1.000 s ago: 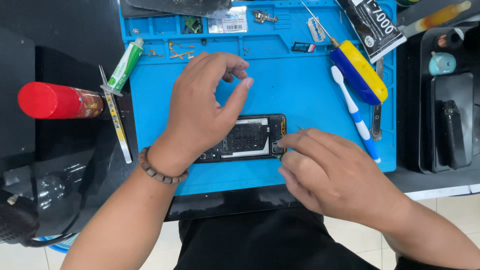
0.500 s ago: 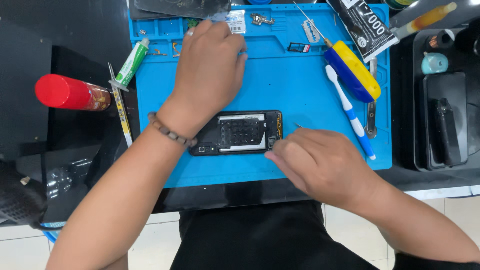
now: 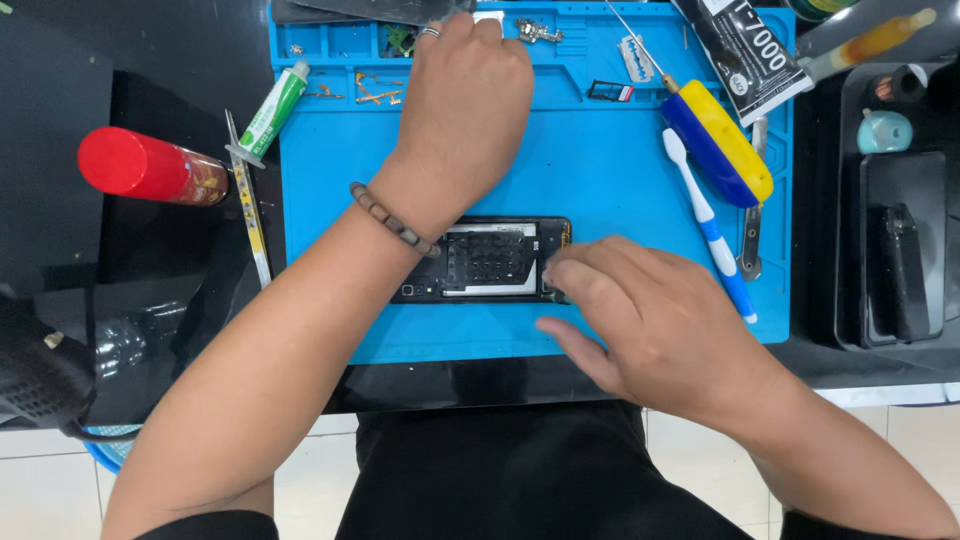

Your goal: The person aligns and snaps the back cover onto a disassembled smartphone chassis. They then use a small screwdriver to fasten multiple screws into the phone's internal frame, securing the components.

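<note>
Left hand stretched to the far edge of the blue mat, fingertips hidden among small parts there, grip impossible to tell. Opened phone lying mid-mat, near edge. Right hand steadying its right end, fingers pressed together. Apparently mid-disassembly, fetching a part; next, careful placing.

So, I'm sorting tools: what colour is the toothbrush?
White and blue toothbrush, clearest in the head view.

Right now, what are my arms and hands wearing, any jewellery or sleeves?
Both forearms are bare. The left wrist carries a bracelet of brown and dark beads, and a silver ring sits on a finger of the left hand. The right hand shows no jewellery. Dark sleeve edges appear at the bottom corners.
</note>
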